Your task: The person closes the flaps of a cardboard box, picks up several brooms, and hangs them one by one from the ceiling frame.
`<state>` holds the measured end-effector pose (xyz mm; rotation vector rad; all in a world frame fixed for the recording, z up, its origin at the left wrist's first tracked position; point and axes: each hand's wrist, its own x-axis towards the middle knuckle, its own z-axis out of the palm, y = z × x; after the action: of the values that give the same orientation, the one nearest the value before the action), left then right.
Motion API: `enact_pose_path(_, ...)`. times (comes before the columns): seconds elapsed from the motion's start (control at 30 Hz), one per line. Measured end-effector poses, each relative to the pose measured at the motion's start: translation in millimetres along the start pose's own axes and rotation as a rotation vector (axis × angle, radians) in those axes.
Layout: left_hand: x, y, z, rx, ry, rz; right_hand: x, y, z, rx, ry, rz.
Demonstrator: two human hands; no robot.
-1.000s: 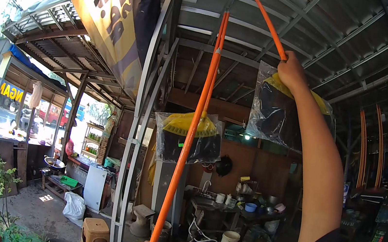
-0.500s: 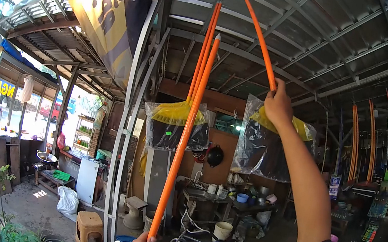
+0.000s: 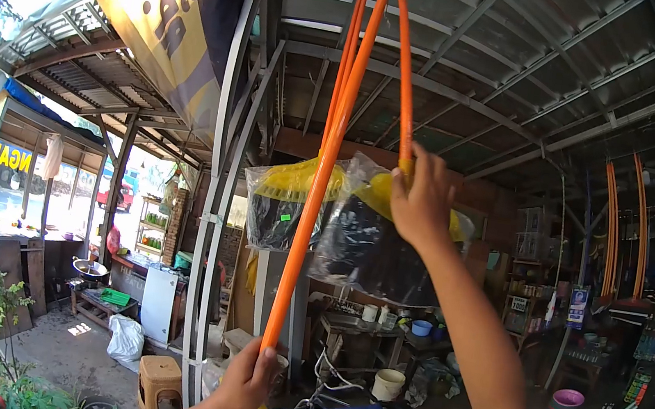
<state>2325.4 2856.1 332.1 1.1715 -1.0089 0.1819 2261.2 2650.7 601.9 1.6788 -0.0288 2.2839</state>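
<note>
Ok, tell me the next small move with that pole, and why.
Probably ease the left hand up so the orange pole tip reaches the roof bar. Its tip sits beside the hanging broom handles, and the right hand already steadies the wrapped broom.

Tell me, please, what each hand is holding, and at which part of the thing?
The left hand grips an orange pole at its lower end. The right hand grips a broom's orange handle just above the plastic-wrapped broom head.
</note>
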Motion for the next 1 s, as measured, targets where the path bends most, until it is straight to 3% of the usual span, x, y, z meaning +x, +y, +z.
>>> enact_pose_path(0.07, 17, 15, 8, -0.025, -0.026, -0.007, -13, -11, -17, 0.371, -0.270, 0.030)
enact_pose_path(0.13, 37, 24, 14, -0.031, -0.025, 0.018, -33, -21, -34, 0.575, -0.393, 0.071)
enact_pose_path(0.33, 93, 69, 41, -0.075, 0.034, -0.016, -96, -42, -102, 0.772, -0.766, 0.035)
enact_pose_path(0.37, 102, 73, 46, -0.157, 0.014, 0.001, -104, -41, -105, 0.803, -0.913, 0.046)
enact_pose_path(0.47, 128, 84, 62, -0.227, -0.025, 0.021, -128, -39, -86, 1.038, -0.914, 0.190)
enact_pose_path(0.6, 160, 87, 82, -0.115, -0.011, 0.023, -120, -21, -55, 0.922, -0.784, 0.192)
enact_pose_path(0.77, 192, 86, 103, 0.061, 0.113, 0.165, -105, -18, -37, 0.893, -0.822, 0.326)
enact_pose_path(0.9, 217, 94, 103, 0.092, 0.162, 0.280, -101, -19, -6, 0.792, -0.535, 0.252)
enact_pose_path(0.97, 217, 115, 100, 0.498, 0.376, 0.842, -87, -17, -1, 0.759, -0.403, 0.201)
enact_pose_path(1.0, 214, 126, 93, 0.502, 0.376, 0.844, -71, -15, -8, 0.644, -0.453, 0.263)
